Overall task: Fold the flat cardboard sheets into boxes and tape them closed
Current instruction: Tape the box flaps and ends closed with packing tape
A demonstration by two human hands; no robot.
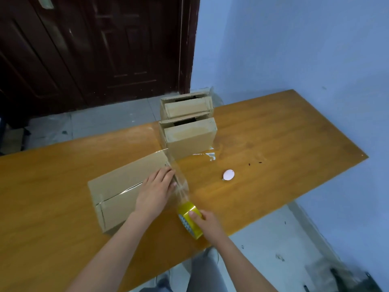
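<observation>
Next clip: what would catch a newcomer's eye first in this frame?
Most striking is the yellow tape roll held in the right hand at the table's near edge, with a clear strip stretched up to the cardboard box. The left hand presses flat on that box's right end. Behind, two more boxes stand in a row toward the door.

A wooden table (pixel 273 127) carries three cardboard boxes (pixel 117 186). A small white disc (pixel 228 174) lies beside them.
</observation>
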